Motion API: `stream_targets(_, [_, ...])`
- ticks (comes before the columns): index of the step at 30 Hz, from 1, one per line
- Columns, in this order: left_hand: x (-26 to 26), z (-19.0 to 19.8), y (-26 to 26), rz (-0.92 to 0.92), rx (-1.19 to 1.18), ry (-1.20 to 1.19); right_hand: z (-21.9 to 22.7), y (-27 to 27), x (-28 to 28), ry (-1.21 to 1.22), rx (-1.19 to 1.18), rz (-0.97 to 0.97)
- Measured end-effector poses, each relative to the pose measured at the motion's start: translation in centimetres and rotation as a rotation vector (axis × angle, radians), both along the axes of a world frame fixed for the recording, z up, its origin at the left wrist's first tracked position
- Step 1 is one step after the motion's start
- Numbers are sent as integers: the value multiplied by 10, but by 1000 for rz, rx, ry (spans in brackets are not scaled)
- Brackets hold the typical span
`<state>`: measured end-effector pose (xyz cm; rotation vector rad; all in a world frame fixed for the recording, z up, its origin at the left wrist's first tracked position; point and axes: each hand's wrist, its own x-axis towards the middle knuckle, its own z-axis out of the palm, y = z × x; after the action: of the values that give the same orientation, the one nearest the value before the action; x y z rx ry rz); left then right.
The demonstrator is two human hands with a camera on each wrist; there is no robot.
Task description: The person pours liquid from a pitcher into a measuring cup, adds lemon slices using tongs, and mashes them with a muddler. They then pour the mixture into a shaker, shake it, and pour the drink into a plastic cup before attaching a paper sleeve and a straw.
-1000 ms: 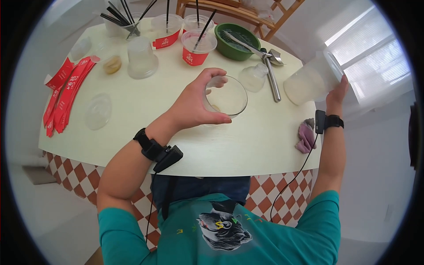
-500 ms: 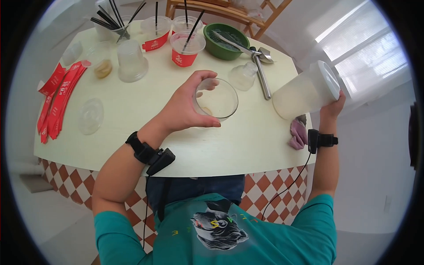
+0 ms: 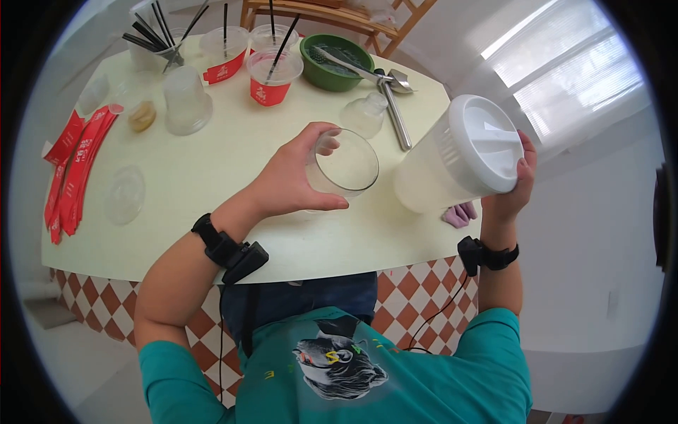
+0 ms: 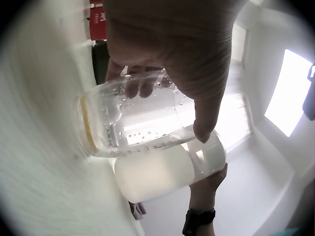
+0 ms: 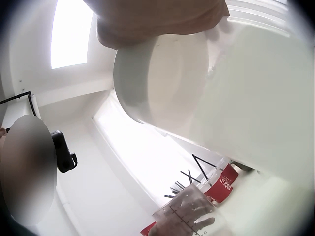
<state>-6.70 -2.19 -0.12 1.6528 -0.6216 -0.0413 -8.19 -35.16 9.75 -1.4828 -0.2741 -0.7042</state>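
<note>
In the head view my left hand [image 3: 286,177] grips a clear measuring cup [image 3: 346,162], fingers round the far side and thumb along the near side. Droplets cling to the cup's wall in the left wrist view, and its base is right at the tabletop. Black graduation marks show on it in the right wrist view. My right hand [image 3: 521,180] holds a translucent pitcher [image 3: 431,169] from its right side, fingers by the white lid [image 3: 487,145]. Cloudy pale liquid fills most of the pitcher [image 4: 157,174], which stands just right of the cup.
Behind lie a clear bottle-shaped piece [image 3: 365,115], a metal tool [image 3: 395,116] and a green bowl [image 3: 332,63]. Red-sleeved cups [image 3: 270,92] with black straws are at the back, red paper sleeves [image 3: 81,169] at the left. A purple cloth [image 3: 460,214] lies near the pitcher.
My right hand has brought the pitcher leftward and nearer to the cup, and its lid now faces the head camera more. My left hand keeps its hold on the cup.
</note>
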Motion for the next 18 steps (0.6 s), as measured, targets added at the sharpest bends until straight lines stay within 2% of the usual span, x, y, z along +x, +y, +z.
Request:
stream_targets(3, [-1,2,-2,-43,10,50,4,20,-3,20,-56,31])
stream_targets(12, [-4,9,5,-56,5,-18,8,56,-11,-21,-194,93])
stream_targets(14, [-5,11,8,-78,12,2,9,64,-14,-8,-297,49])
stream_targets(18, [-5,16,12,-88,4,29,10,71,-9,0,-296,42])
